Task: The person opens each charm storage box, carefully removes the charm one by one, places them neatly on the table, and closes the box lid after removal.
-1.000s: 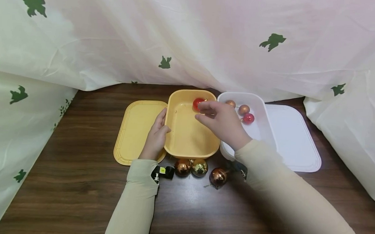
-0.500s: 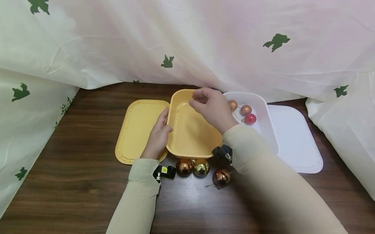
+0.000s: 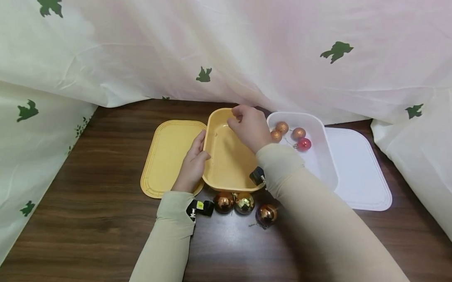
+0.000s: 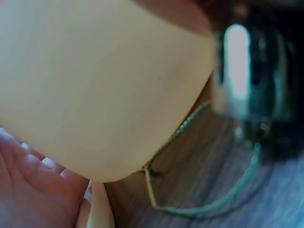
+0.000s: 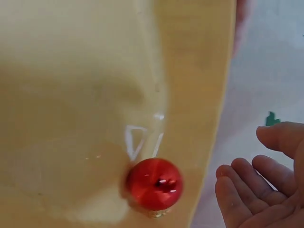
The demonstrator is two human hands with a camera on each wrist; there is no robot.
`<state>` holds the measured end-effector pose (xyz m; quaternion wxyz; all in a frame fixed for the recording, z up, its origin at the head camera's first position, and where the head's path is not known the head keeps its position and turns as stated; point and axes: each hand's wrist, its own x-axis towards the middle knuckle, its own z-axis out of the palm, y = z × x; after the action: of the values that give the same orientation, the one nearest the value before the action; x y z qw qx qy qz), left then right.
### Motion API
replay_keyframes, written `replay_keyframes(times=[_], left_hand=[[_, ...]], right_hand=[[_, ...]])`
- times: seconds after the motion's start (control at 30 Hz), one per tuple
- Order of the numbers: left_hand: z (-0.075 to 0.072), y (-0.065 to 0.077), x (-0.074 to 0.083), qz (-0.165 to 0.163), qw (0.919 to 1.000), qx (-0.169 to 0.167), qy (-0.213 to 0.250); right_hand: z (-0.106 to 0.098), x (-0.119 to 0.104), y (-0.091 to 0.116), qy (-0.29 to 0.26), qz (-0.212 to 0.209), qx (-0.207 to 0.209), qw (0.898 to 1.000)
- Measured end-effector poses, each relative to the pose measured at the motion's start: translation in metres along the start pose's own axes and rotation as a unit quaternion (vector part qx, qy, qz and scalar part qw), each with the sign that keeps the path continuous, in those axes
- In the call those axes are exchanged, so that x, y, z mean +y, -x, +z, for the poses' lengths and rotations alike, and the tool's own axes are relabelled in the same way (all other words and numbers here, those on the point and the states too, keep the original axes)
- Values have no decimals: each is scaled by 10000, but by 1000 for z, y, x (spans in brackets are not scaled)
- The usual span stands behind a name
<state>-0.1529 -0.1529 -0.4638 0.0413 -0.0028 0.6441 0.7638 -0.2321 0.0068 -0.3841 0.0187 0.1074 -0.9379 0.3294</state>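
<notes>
My left hand (image 3: pixel 190 166) holds the left side of a yellow plastic container (image 3: pixel 224 183), thumb at its rim and fingers along the outer wall. In the left wrist view, the palm (image 4: pixel 35 185) lies beside that wall. Above the container's far right part, my right hand (image 3: pixel 250 127) has loosely bent fingers with nothing between them. The right wrist view shows a shiny red bauble (image 5: pixel 155 184) inside the container, apart from these fingers; the hand hides it in the head view. A white container (image 3: pixel 315 160) on the right has several small orange baubles (image 3: pixel 298 133) and a red one (image 3: pixel 303 144) inside.
Close to the yellow container's front lie a brown bauble (image 3: pixel 224 202), a gold faceted one (image 3: pixel 244 203) and another brown one (image 3: pixel 266 214). Flat on the table (image 3: pixel 97 186) are a yellow lid (image 3: pixel 169 155) at left and a white lid (image 3: pixel 359 170) at right. A pale curtain (image 3: pixel 229 45) hangs behind.
My right hand has moved away from the red bauble and turned over the container's far edge; its fingers have drawn in. Another orange bauble now shows. My left hand stays on the container.
</notes>
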Motion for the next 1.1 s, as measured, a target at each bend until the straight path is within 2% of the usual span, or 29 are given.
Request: replay_keyframes(times=[0.2, 0.33, 0.5, 0.83, 1.1], left_hand=[[0, 0, -1, -39, 10000, 3, -11], [1, 0, -1, -118, 9998, 90, -104], [2, -1, 0, -104, 9999, 82, 8], [0, -3, 0, -45, 9999, 68, -109], [1, -3, 1, -145, 9998, 9, 94]], right_hand=[[9, 12, -5, 559, 170, -164, 9982], [14, 18, -8, 895, 91, -242, 9957], [19, 23, -9, 1199, 76, -372, 9921], [25, 25, -10, 1235, -66, -516, 9910], [25, 27, -8, 1142, 24, -595, 9917]])
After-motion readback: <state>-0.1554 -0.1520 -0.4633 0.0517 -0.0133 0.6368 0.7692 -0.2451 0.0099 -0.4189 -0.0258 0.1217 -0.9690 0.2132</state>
